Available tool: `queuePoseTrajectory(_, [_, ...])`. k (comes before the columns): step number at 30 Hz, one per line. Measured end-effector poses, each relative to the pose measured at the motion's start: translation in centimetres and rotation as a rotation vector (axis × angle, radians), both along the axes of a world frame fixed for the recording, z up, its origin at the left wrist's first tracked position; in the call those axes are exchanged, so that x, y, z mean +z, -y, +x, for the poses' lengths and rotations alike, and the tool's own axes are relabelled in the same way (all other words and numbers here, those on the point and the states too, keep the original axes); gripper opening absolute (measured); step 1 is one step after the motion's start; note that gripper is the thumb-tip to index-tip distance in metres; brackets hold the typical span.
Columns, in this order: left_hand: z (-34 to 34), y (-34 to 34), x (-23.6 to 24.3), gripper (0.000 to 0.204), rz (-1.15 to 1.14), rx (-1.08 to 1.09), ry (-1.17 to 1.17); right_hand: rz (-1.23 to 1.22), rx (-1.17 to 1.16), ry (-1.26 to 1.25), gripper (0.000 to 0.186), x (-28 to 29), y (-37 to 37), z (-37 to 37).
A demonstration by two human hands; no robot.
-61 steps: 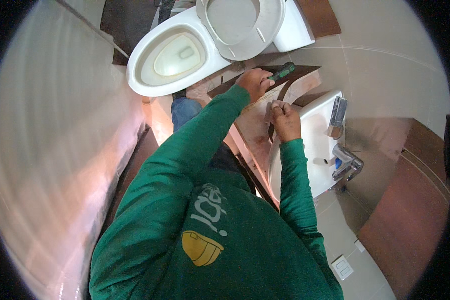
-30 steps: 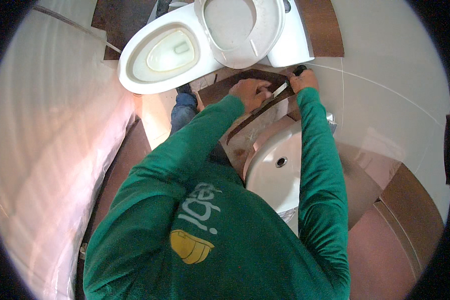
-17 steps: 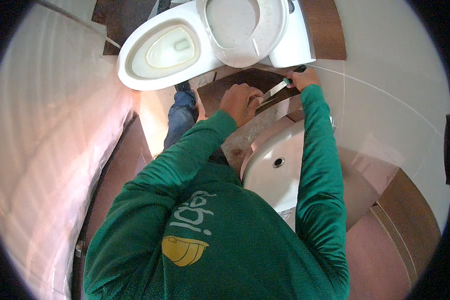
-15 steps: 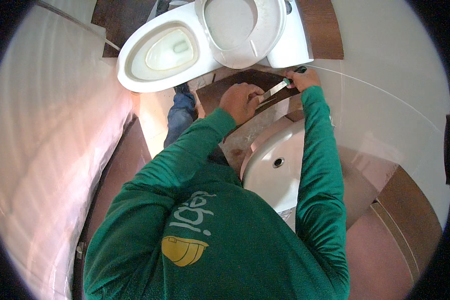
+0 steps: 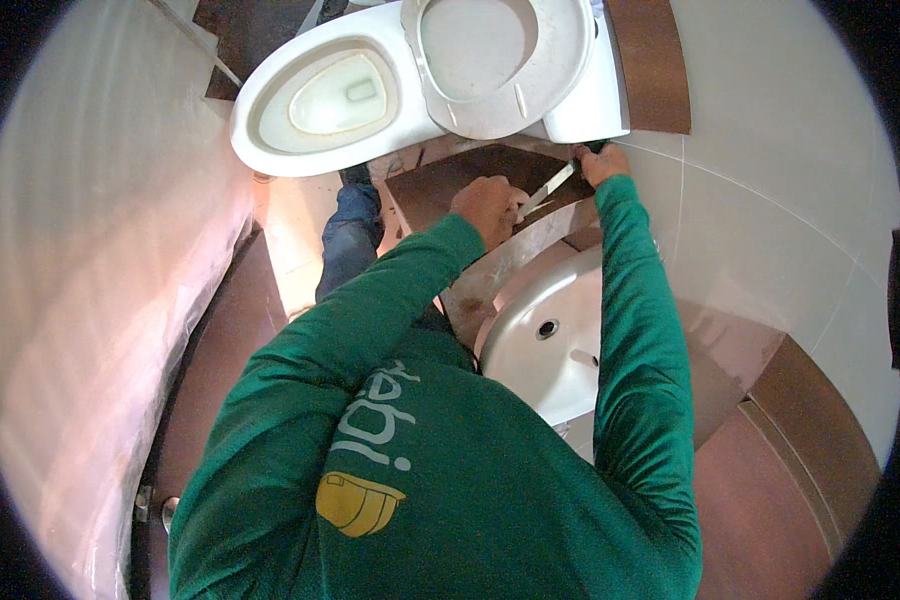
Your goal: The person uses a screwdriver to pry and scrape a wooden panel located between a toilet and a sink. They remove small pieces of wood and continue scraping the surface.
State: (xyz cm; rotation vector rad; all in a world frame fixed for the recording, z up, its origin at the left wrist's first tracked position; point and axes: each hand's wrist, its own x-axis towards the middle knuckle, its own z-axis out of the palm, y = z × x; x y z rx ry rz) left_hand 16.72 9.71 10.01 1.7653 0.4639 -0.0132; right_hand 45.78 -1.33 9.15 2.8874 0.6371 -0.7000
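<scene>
My right hand (image 5: 603,165) is closed around the dark handle of a tool with a long, flat metal blade (image 5: 550,188), angled down-left over a dark brown board (image 5: 435,185). At the blade's lower end my left hand (image 5: 488,208) has curled fingers; exactly what they grip is hidden. Beneath both hands, along the board, runs a pale, stained curved panel (image 5: 475,280) beside the white washbasin (image 5: 520,360). My right sleeve covers part of the basin.
A white toilet (image 5: 275,150) with a loose-looking seat (image 5: 480,115) spans the top. A jeans-clad leg (image 5: 345,250) shows left of the board. Plastic sheeting (image 5: 90,330) lines the left, a tiled wall (image 5: 770,170) the right.
The tool has passed from my left hand to my right, which moved up-right. My left hand has come down to the blade's lower end, shifting slightly in the last second.
</scene>
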Motion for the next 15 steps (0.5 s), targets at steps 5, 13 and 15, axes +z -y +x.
queuePoseTrajectory(5, [0.3,1.7,-1.9,0.023,0.046,0.108,0.077,0.152,-0.285,-0.266,0.045,-1.1,0.2,1.0])
queuePoseTrajectory(13, [0.2,0.7,-1.2,0.023,-0.103,0.026,-0.085,-0.039,-0.320,-0.301,0.027,2.7,-3.8,-0.9])
queuePoseTrajectory(15, [-0.3,1.4,-2.1,0.023,-0.110,0.028,-0.057,-0.058,0.021,-0.248,0.027,-2.6,1.5,3.6])
